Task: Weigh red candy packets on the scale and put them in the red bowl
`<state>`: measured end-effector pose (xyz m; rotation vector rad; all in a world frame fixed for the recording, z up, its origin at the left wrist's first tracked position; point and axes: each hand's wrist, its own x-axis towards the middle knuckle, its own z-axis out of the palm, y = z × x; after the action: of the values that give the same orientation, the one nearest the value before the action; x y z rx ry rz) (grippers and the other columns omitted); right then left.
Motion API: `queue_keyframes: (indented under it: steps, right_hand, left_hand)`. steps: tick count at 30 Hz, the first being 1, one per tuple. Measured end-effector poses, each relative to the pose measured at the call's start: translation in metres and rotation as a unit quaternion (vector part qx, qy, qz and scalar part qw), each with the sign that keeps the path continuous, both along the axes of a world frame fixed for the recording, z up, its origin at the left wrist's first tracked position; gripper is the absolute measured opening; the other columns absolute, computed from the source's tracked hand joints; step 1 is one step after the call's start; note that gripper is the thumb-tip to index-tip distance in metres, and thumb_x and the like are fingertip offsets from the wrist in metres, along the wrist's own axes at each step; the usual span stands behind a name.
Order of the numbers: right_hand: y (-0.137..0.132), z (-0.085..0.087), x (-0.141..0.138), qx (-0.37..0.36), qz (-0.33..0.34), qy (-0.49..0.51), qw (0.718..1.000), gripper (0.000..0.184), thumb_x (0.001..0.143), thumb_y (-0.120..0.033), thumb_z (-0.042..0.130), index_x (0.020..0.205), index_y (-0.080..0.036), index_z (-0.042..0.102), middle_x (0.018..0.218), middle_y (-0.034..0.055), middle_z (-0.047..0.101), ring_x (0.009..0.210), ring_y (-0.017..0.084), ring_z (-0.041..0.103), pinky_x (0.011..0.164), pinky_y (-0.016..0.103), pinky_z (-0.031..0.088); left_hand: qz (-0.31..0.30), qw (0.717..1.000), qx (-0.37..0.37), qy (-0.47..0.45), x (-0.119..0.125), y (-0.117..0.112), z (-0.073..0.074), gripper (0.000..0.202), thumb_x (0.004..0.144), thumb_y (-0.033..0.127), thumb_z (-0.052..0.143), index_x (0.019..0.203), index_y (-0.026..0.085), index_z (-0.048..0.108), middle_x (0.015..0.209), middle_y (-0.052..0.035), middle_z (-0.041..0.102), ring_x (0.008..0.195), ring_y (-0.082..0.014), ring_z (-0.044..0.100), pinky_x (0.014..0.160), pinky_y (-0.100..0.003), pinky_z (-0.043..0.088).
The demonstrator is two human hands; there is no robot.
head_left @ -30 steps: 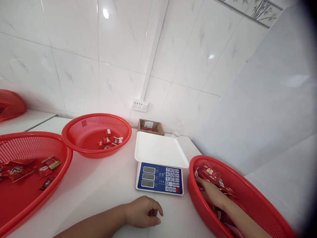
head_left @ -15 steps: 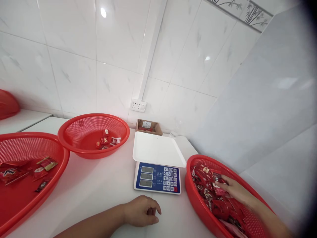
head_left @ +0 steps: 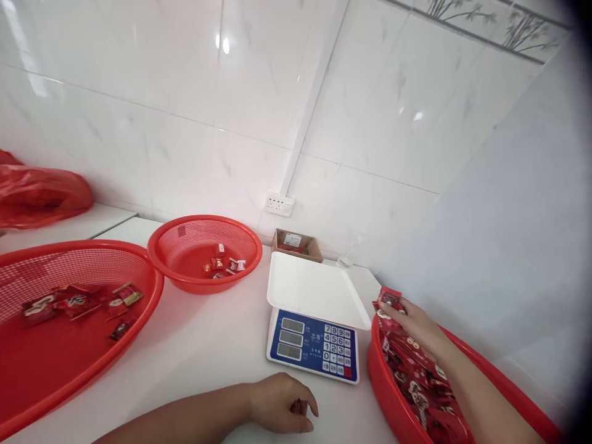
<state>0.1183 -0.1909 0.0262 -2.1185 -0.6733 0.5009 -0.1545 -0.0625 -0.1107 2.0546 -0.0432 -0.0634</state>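
My right hand point(head_left: 409, 320) is closed on small red wrapped sweets point(head_left: 388, 300), held above the far rim of the right red basket point(head_left: 380, 382). Below it that basket is heaped with red packets point(head_left: 419, 394). My left hand point(head_left: 283, 404) rests on the white table point(head_left: 203, 351) with loosely curled fingers; a gap shows between thumb and forefinger, and nothing is seen in it. Just beyond the left hand stands a white weighing scale point(head_left: 314, 345) with a blue keypad panel. Its white tray point(head_left: 317, 287) is bare.
A round red basket point(head_left: 206, 285) at the back holds several small sweets. Another large red basket point(head_left: 92, 376) at left has several packets. A cardboard box point(head_left: 298, 243) stands behind the scale near a wall socket point(head_left: 279, 203). Red plastic bags point(head_left: 46, 196) lie far left.
My right hand has risen from among the packets to above the basket's far rim, carrying sweets. My left hand keeps its curled pose. The view has turned left.
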Motion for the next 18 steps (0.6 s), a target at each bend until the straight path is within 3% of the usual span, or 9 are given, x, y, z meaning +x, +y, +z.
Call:
queue_keyframes:
  steps: [4, 8, 13, 18]
  right_hand:
    - [0.055, -0.005, -0.018, -0.032, 0.084, -0.002, 0.996, 0.048, 0.07, -0.051, 0.059, 0.105, -0.02, 0.055, 0.085, 0.0053, 0.067, 0.073, 0.017, 0.063, 0.057, 0.023, 0.047]
    - [0.087, -0.015, -0.031, -0.06, 0.093, -0.024, 0.994, 0.048, 0.065, -0.05, 0.063, 0.102, -0.02, 0.056, 0.081, 0.0039, 0.064, 0.065, 0.014, 0.057, 0.05, 0.023, 0.044]
    - [0.099, -0.022, -0.032, -0.073, 0.066, -0.051, 0.994, 0.048, 0.07, -0.049, 0.056, 0.108, -0.019, 0.052, 0.097, 0.0075, 0.062, 0.072, 0.016, 0.059, 0.057, 0.026, 0.048]
    - [0.098, -0.026, -0.019, -0.09, 0.029, -0.097, 0.991, 0.056, 0.07, -0.052, 0.052, 0.114, -0.017, 0.049, 0.107, 0.0125, 0.059, 0.08, 0.021, 0.06, 0.061, 0.031, 0.048]
  left_hand:
    - [-0.007, 1.0, -0.005, 0.011, 0.001, 0.001, -0.002, 0.033, 0.071, 0.034, 0.061, 0.102, 0.025, 0.064, 0.076, 0.0025, 0.06, 0.064, -0.0096, 0.052, 0.062, -0.018, 0.043]
    - [-0.016, 1.0, -0.015, 0.014, 0.005, 0.002, -0.008, 0.031, 0.072, 0.033, 0.061, 0.102, 0.024, 0.065, 0.075, 0.0024, 0.059, 0.064, -0.0095, 0.052, 0.063, -0.018, 0.044]
    - [-0.025, 0.999, -0.039, -0.005, 0.008, 0.004, -0.016, 0.029, 0.073, 0.03, 0.062, 0.102, 0.022, 0.065, 0.073, 0.0026, 0.057, 0.062, -0.0085, 0.051, 0.065, -0.017, 0.044]
    - [-0.018, 0.999, -0.042, 0.009, 0.009, 0.004, -0.014, 0.03, 0.073, 0.03, 0.063, 0.102, 0.023, 0.065, 0.072, 0.0027, 0.057, 0.063, -0.009, 0.051, 0.065, -0.018, 0.044]
